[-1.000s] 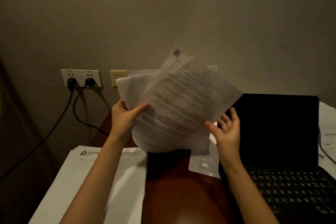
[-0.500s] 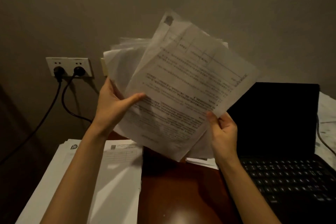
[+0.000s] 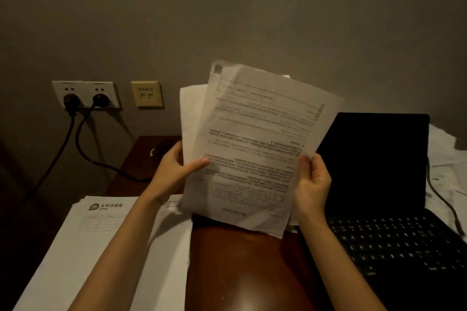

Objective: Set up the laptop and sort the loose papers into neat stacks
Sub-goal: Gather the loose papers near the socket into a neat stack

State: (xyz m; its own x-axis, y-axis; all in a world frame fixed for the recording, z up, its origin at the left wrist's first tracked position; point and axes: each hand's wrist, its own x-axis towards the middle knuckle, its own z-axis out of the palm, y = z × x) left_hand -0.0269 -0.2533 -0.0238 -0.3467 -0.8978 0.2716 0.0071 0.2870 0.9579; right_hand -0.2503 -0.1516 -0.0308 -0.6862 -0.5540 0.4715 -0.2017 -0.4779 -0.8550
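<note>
I hold a bundle of printed papers (image 3: 255, 139) upright above the dark wooden table (image 3: 240, 267). My left hand (image 3: 174, 169) grips the bundle's left edge, thumb across the front sheet. My right hand (image 3: 312, 182) grips the lower right edge. The front sheet is tilted clockwise, and blank sheets fan out behind it. An open black laptop (image 3: 379, 184) stands at the right, screen dark, keyboard facing me. A stack of papers (image 3: 106, 255) with a printed logo lies at the lower left, partly under my left forearm.
Two black plugs sit in a wall socket (image 3: 86, 94), and their cables (image 3: 83, 149) drop toward the table's left edge. A beige data socket (image 3: 146, 93) is beside it. More loose papers (image 3: 447, 171) and a thin cable (image 3: 439, 197) lie right of the laptop.
My right hand, open a second ago, has closed on the bundle's right edge. The fanned sheets have been drawn closer together and the front sheet stands more upright.
</note>
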